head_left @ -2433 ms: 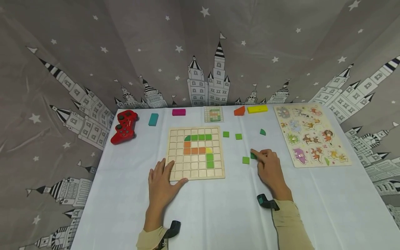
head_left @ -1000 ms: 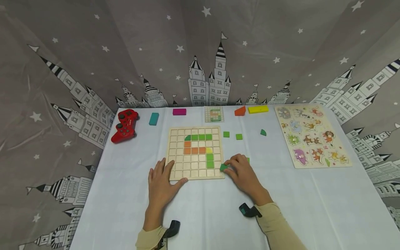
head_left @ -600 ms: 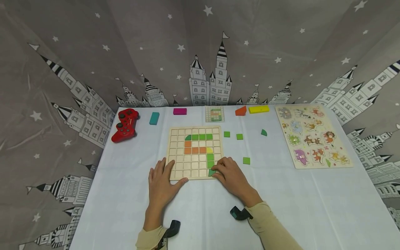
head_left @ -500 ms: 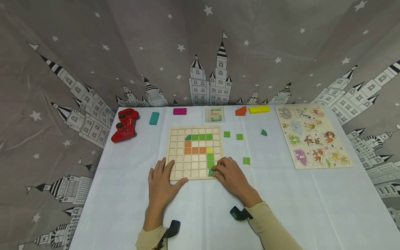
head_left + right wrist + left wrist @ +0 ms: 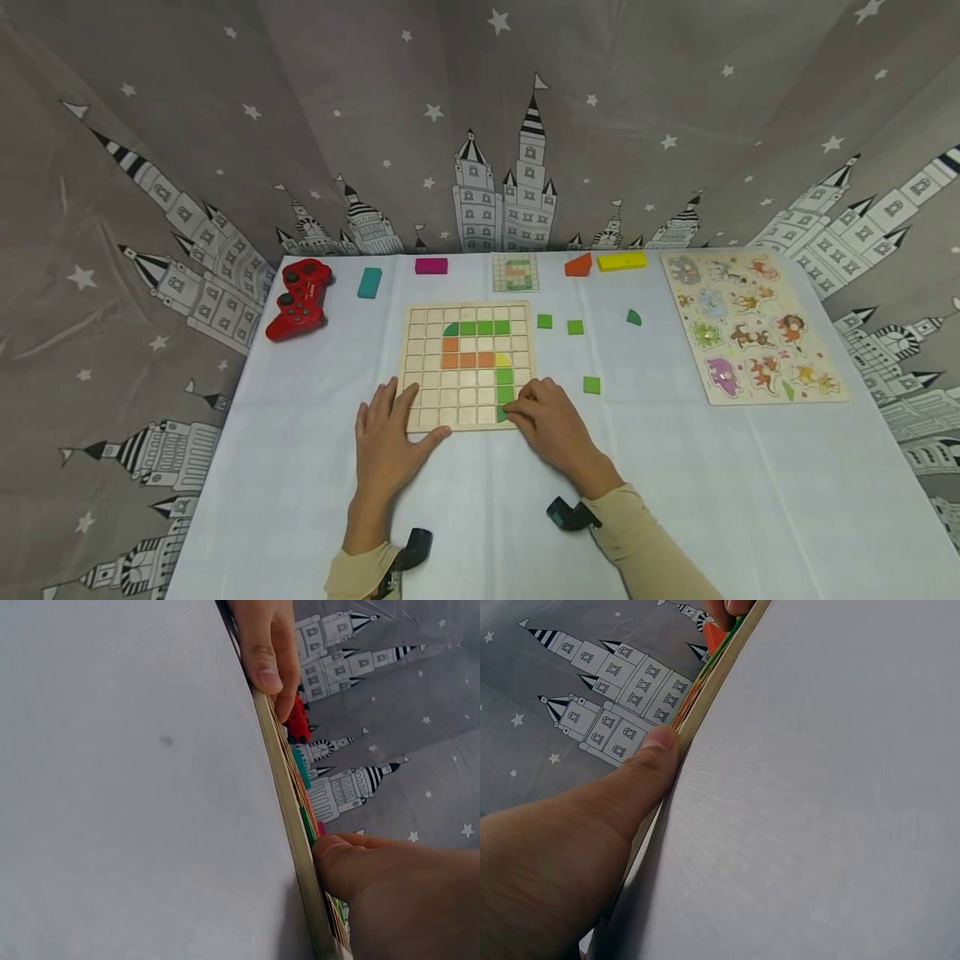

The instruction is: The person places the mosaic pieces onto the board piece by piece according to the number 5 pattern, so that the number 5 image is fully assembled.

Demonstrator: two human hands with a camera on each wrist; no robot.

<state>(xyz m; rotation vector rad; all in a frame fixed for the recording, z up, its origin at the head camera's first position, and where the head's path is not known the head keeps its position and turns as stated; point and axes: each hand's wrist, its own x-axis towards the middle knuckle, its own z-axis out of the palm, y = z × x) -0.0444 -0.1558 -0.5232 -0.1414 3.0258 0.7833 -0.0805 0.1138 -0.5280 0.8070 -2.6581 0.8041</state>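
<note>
My left hand [image 5: 390,454] rests on the lower left corner of a wooden grid board [image 5: 465,428], fingers spread. In the left wrist view its thumb [image 5: 656,754] touches the board's near edge. At the board's lower right, my right hand [image 5: 555,429] pinches a dark green quarter-circle tile [image 5: 502,414], just below two green squares [image 5: 505,385]; fingertips hide part of it. The right wrist view shows that tile as a green edge [image 5: 307,823] by the thumb. Further up the board lie a yellow-cornered tile [image 5: 502,360], orange squares [image 5: 468,360] and a green row [image 5: 486,328].
Right of the board lie loose green squares [image 5: 575,327] and another dark green quarter-circle [image 5: 633,317]. A pattern card [image 5: 515,272] lies behind the board. Coloured blocks [image 5: 621,262] line the back. A red game controller [image 5: 300,300] is left; an animal puzzle [image 5: 750,329] is right.
My right hand has brought the dark green quarter-circle tile from the table at the right leftward onto the board's lower right, lately shifting it slightly further left. My left hand has stayed put.
</note>
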